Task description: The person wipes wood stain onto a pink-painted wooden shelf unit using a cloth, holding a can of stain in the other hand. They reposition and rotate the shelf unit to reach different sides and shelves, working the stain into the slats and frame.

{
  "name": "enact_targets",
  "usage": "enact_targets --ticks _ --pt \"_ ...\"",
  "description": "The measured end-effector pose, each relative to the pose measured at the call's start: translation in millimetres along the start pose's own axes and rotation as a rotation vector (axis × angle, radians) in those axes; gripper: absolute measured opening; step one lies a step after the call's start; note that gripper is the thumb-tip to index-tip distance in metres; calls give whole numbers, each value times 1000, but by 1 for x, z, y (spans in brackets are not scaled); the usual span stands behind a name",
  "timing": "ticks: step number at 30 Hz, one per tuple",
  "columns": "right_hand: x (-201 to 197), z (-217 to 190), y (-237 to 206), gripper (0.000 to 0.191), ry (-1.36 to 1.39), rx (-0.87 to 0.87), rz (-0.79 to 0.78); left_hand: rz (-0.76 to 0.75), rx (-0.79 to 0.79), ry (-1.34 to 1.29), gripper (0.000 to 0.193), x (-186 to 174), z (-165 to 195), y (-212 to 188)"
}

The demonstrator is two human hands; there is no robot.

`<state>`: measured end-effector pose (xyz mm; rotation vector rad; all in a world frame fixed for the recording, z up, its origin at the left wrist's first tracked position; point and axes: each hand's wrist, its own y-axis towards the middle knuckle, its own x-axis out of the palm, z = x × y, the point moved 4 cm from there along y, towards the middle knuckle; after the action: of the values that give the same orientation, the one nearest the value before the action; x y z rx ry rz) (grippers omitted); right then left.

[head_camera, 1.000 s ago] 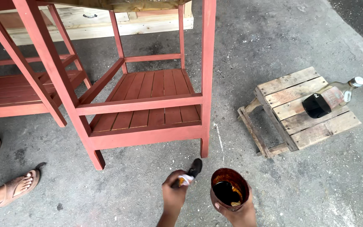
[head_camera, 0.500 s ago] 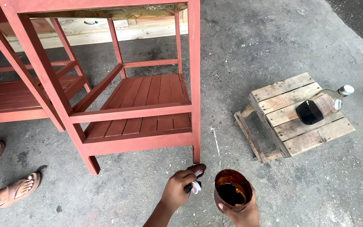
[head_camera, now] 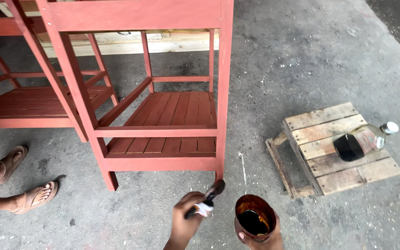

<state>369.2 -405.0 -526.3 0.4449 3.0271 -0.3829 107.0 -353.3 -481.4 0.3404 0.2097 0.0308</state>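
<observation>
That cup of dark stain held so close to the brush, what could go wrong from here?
1. The cup sits in the right hand with dark liquid inside; a tilt could spill it onto the concrete floor.
2. The brush in the left hand is right at the foot of the red table leg; it might pick up grit or drip there.
3. A bottle lies on its side on the small pallet and could roll off.

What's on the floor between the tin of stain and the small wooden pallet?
Nothing: in the head view the concrete floor between the tin, held in the right hand, and the wooden pallet is bare, showing only stains.
</observation>
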Motion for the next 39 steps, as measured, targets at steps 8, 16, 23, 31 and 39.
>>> enact_targets --ticks 8,16,23,31,39 --pt "8 -35 1 107 -61 -89 -72 751 -503 -685 20 -48 -7 23" --pt "44 -59 9 109 2 -43 -109 798 -704 -892 18 -33 -25 78" --pt "56 -72 29 115 82 -144 -33 696 -847 -829 20 -20 -59 102" --pt "75 -95 37 115 99 -113 191 516 -925 -687 21 -8 -63 126" --pt "85 -98 25 112 79 -189 277 392 -985 -734 27 -18 -65 141"
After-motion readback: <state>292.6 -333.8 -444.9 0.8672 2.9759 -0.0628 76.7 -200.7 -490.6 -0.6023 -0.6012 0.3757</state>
